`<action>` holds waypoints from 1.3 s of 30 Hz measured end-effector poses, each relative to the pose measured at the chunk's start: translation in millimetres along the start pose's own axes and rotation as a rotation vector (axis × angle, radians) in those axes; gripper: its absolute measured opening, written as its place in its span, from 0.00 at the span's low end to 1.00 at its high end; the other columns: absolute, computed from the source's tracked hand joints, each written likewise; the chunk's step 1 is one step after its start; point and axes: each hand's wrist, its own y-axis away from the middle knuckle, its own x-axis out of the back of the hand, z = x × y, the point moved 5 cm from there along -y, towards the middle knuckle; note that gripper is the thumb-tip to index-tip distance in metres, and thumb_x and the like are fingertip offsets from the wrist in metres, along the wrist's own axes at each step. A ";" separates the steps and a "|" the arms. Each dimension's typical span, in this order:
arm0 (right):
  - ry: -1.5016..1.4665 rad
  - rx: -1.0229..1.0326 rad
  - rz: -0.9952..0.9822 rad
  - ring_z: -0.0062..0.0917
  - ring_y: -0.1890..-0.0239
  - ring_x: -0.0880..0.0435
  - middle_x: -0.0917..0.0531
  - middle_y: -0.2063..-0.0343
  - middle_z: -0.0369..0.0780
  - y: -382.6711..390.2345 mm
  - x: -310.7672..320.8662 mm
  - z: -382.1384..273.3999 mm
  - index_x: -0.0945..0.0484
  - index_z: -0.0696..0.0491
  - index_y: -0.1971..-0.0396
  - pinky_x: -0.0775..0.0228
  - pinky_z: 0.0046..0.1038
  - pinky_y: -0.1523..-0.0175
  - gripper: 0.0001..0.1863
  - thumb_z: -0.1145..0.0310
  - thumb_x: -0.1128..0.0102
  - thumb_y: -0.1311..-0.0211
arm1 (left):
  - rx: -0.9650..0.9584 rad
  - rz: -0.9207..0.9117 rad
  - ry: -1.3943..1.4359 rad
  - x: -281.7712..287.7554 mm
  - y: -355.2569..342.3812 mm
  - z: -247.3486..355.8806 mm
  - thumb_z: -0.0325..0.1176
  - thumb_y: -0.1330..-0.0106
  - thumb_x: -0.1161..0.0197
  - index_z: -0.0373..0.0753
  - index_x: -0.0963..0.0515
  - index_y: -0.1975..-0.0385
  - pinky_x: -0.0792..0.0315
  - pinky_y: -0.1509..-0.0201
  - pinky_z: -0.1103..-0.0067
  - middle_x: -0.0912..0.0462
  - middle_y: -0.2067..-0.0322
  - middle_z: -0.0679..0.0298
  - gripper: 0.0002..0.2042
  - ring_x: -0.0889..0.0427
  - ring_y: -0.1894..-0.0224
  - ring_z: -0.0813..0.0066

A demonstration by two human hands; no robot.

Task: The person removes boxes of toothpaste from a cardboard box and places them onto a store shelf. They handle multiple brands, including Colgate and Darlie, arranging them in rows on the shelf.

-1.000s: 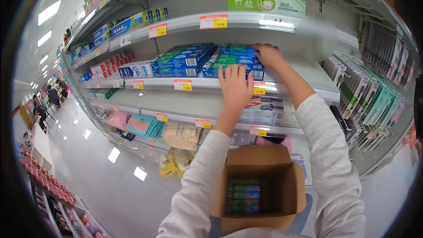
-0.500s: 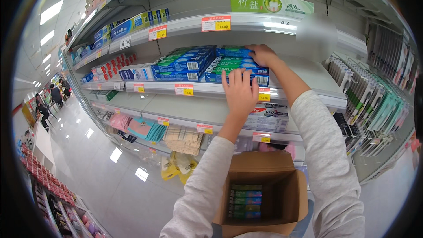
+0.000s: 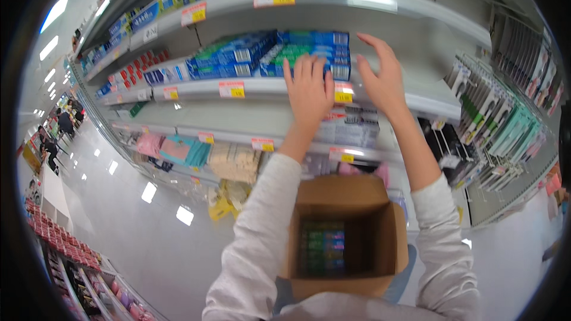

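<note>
Blue and green toothpaste boxes (image 3: 340, 59) are stacked on the middle shelf (image 3: 410, 92). My left hand (image 3: 310, 88) lies against the front of this stack, its fingers spread and stretched out. To the right of the boxes, a little apart from their end faces, is my right hand (image 3: 383, 77), open with thumb and fingers apart and holding nothing. Another stack of similar toothpaste boxes (image 3: 229, 59) stands just left. Below my arms an open cardboard carton (image 3: 342, 193) holds several more toothpaste boxes (image 3: 324, 246), blurred, on its left side.
Price tags (image 3: 232, 89) line the shelf edges. Lower down are white and purple boxes (image 3: 351, 132) and folded towels (image 3: 235, 160). Toothbrush packs (image 3: 499, 119) hang at the right. An aisle floor (image 3: 128, 226) stretches along the left, with people far off.
My right hand has come off the back of the toothpaste boxes and moved right. The right-hand boxes sit more evenly stacked. The view has tilted down, and my left hand stays at the front.
</note>
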 end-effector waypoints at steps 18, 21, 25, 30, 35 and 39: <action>-0.008 -0.863 -1.457 0.46 0.53 0.16 0.14 0.57 0.48 491.4 58.6 -68.8 0.19 0.52 0.50 0.24 0.46 0.47 0.19 0.60 0.38 0.39 | -0.608 -1.117 0.243 9.3 317.1 197.2 0.33 0.46 0.38 0.41 0.20 0.75 0.33 0.48 0.64 0.20 0.70 0.66 0.04 0.21 0.64 0.67; 0.019 -0.869 -1.419 0.47 0.54 0.16 0.15 0.56 0.49 493.4 64.4 -65.0 0.19 0.52 0.50 0.24 0.46 0.47 0.19 0.60 0.38 0.39 | -0.460 -0.804 0.485 30.6 323.1 230.2 0.34 0.45 0.39 0.42 0.19 0.76 0.32 0.46 0.64 0.18 0.69 0.63 0.05 0.19 0.62 0.64; -0.030 -0.912 -1.520 0.47 0.53 0.16 0.15 0.57 0.51 488.2 65.5 -78.2 0.19 0.52 0.50 0.23 0.46 0.48 0.18 0.63 0.39 0.39 | -0.231 -1.197 0.565 21.0 389.8 238.4 0.31 0.46 0.38 0.40 0.20 0.69 0.29 0.45 0.63 0.20 0.67 0.59 0.06 0.18 0.59 0.61; -0.090 -0.888 -1.474 0.46 0.53 0.16 0.13 0.57 0.48 482.0 59.3 -84.3 0.21 0.54 0.46 0.24 0.43 0.47 0.21 0.63 0.40 0.37 | -0.264 -1.439 0.357 6.0 529.2 186.5 0.31 0.46 0.35 0.38 0.20 0.61 0.20 0.64 0.65 0.22 0.52 0.53 0.12 0.15 0.62 0.57; -0.048 -0.908 -1.325 0.46 0.53 0.16 0.14 0.57 0.49 492.7 61.5 -76.8 0.22 0.51 0.44 0.23 0.44 0.48 0.22 0.63 0.40 0.37 | -0.257 -1.610 0.333 23.6 577.2 157.0 0.32 0.46 0.34 0.36 0.21 0.55 0.19 0.63 0.66 0.25 0.43 0.50 0.18 0.15 0.57 0.56; -0.030 -0.873 -1.408 0.45 0.53 0.16 0.14 0.57 0.50 491.5 58.9 -87.6 0.23 0.51 0.43 0.23 0.45 0.48 0.22 0.62 0.39 0.38 | -0.328 -1.606 0.270 21.8 597.4 153.7 0.34 0.43 0.36 0.36 0.21 0.52 0.19 0.58 0.64 0.26 0.43 0.52 0.18 0.18 0.51 0.57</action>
